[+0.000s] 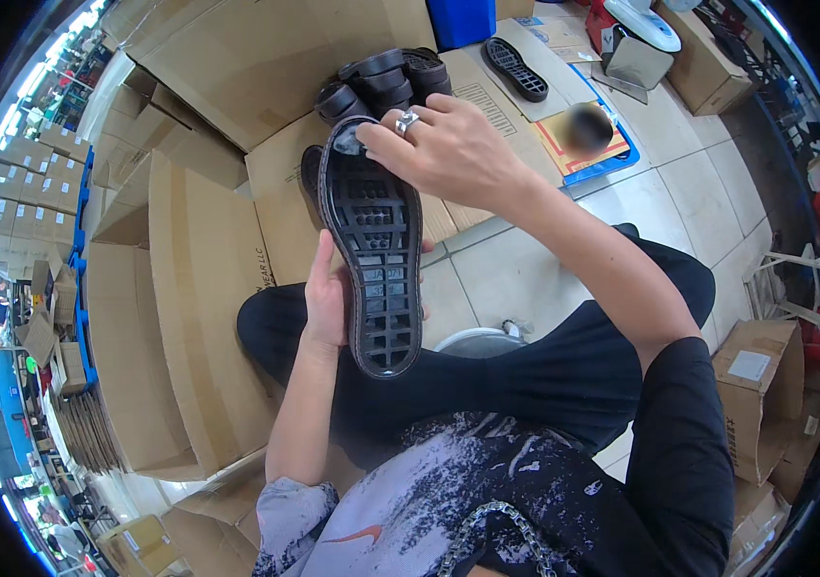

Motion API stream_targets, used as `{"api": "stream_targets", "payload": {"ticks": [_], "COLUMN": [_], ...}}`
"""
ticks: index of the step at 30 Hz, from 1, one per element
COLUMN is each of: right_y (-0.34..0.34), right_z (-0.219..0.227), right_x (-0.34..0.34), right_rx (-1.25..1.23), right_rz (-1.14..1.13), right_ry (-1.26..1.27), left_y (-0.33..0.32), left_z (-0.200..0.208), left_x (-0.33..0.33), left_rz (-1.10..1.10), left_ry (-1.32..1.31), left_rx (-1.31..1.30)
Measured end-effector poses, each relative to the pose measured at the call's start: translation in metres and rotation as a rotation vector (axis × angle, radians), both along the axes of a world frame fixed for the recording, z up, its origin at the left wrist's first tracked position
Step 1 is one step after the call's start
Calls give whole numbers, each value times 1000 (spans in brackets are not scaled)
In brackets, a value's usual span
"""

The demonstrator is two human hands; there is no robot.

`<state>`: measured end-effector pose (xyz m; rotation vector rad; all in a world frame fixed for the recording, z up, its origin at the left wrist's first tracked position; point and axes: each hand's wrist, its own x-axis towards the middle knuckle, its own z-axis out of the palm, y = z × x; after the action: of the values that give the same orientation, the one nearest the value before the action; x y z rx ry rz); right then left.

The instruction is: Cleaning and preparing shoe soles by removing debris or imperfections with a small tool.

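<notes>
A dark shoe sole (383,274), with a ribbed grid inside and a stitched-looking rim, stands tilted up in front of me. My left hand (327,293) is closed round its lower half, thumb on the left edge, fingertips showing at the right. Over the upper end, my right hand (458,149), with a ring on it, has its fingers pinched on a small whitish wad (347,141) pressed against the inside of the sole. Whether the wad is cloth or cotton I cannot make out. Another sole (312,173) lies partly hidden behind.
Several dark soles (376,82) are piled on the cardboard (285,163) beyond my hands. A single sole (516,69) lies farther right, near a dark round thing (588,129) on a blue-edged board (612,168). A large open carton (174,317) stands left; another box (761,394) is at right.
</notes>
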<state>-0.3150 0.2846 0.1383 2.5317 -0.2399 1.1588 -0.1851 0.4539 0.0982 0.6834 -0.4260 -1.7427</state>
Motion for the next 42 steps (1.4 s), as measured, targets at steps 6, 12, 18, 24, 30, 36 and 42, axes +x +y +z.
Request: {"api": "stream_targets", "payload": {"ticks": [6,12,18,24,30,36,42], "right_y": [-4,14,51,84,113,131,104], "right_z": [4,-5,-28,-49,-64,-65,-38], "right_x": [-2,-12,-17,-18,-30,-13,1], "right_rx": [-111,-25,122,214,413,1008,2087], "right_rz": [-35,-105,-42,7,66,110,188], "right_ry": [40,126,192,128,166,-50,-107], "left_y": [2,1,-5,-21,-25,-31,-27], "left_z": [-1,-3,-12,-11,-7,-21,-36], "left_x": [2,7,22,38,47,46,43], "left_rz": [-26,31,188,229,346,589,567], "left_ry": [-2,-108,-159,-238,-157,-446,-396], "left_rx": [7,-49,-85,-266,-315,-387,-353]}}
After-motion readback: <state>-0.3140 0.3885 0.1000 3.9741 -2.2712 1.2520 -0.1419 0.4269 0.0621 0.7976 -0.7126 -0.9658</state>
